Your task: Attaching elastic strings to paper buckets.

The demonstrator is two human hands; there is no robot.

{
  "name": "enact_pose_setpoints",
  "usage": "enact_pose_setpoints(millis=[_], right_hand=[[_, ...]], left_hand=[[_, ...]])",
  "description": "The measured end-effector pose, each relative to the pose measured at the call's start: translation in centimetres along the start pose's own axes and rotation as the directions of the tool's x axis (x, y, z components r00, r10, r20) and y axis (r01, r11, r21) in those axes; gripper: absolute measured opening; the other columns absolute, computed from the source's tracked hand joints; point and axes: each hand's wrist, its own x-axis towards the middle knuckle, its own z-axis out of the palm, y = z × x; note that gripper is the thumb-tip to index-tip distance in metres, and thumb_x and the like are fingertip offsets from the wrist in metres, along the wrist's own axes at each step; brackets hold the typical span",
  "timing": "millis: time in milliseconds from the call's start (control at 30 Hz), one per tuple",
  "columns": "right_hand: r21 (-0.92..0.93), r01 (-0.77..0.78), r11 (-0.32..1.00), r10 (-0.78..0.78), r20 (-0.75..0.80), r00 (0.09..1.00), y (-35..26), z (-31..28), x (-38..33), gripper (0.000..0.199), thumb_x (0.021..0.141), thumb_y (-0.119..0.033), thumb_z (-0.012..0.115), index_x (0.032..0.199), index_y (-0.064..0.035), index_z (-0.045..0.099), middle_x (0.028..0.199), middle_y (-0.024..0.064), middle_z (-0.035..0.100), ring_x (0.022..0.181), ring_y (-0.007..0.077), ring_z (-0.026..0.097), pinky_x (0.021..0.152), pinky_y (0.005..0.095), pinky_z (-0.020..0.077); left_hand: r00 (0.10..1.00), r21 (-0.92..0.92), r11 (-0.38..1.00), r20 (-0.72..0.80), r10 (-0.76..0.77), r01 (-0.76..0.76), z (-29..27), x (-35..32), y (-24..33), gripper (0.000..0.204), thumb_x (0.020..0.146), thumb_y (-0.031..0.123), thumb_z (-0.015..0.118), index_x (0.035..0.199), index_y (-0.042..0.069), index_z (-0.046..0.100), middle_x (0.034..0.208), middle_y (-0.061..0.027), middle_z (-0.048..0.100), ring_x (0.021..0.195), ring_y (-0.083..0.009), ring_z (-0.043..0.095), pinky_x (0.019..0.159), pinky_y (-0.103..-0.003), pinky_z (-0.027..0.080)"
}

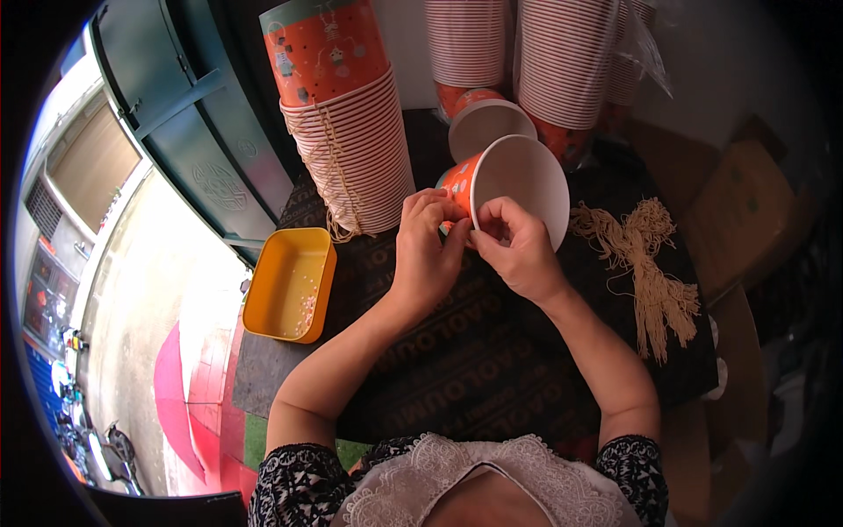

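An orange paper bucket (540, 180) with a white inside is tipped on its side above the dark tabletop, its mouth facing right and toward me. My right hand (520, 246) grips its near rim, fingers inside the mouth and thumb at the edge. Against the orange outer wall, my left hand (428, 241) has its fingers curled in a pinch close to the right thumb; whatever lies between those fingertips is too small to make out. Right of the bucket lies a bundle of beige cords (650, 272). To the left, a yellow tray (322, 307) holds small pale pieces.
A tall stack of paper buckets (356, 149) with cords hanging down its side stands at the back left. Behind the held bucket, another bucket (492, 123) lies tipped. Further stacks (566, 61), partly in clear plastic, rise at the back. Cardboard (738, 211) stands to the right.
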Motion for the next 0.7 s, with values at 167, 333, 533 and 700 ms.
enact_pose_setpoints(millis=[167,333,533,700], right_hand=[[-0.126,0.069,0.990,-0.074,-0.039,0.996,0.44,0.37,0.00,0.012,0.083,0.003,0.066,0.089,0.0006,0.056,0.074,0.0025,0.058,0.065,0.0072,0.053,0.059,0.0240,0.0468],[-0.183,0.086,0.979,-0.095,-0.044,0.994,0.37,0.36,-0.06,0.013,0.082,0.003,0.067,0.089,0.0011,0.056,0.075,0.0051,0.060,0.063,0.0095,0.056,0.058,0.0254,0.0479],[-0.215,0.091,0.972,-0.100,-0.033,0.994,0.33,0.46,-0.13,0.013,0.084,0.003,0.066,0.091,0.0001,0.056,0.078,0.0023,0.059,0.066,0.0071,0.054,0.059,0.0229,0.0465],[-0.223,0.079,0.972,-0.087,-0.027,0.996,0.32,0.48,-0.26,0.011,0.086,0.003,0.065,0.092,-0.0009,0.056,0.080,-0.0020,0.057,0.069,0.0030,0.051,0.060,0.0197,0.0446]], left_hand=[[1.000,0.002,1.000,-0.001,-0.006,0.006,0.07,-0.15,-0.40,0.018,0.073,-0.005,0.070,0.086,0.000,0.059,0.092,-0.0148,0.062,0.100,-0.0349,0.057,0.085,-0.042,0.047],[1.000,0.014,1.000,0.001,-0.014,0.014,0.21,-0.21,-0.48,0.018,0.074,-0.005,0.069,0.086,0.000,0.058,0.095,-0.0159,0.062,0.098,-0.0345,0.057,0.083,-0.042,0.048],[0.998,0.024,0.998,0.014,-0.057,0.056,0.12,-0.36,-0.37,0.016,0.075,-0.004,0.069,0.085,0.000,0.057,0.094,-0.0163,0.062,0.095,-0.0339,0.057,0.081,-0.041,0.048],[0.998,0.033,0.998,0.015,-0.058,0.057,0.16,-0.32,-0.22,0.016,0.074,-0.005,0.068,0.083,0.000,0.056,0.092,-0.0154,0.061,0.091,-0.0329,0.056,0.078,-0.040,0.047]])
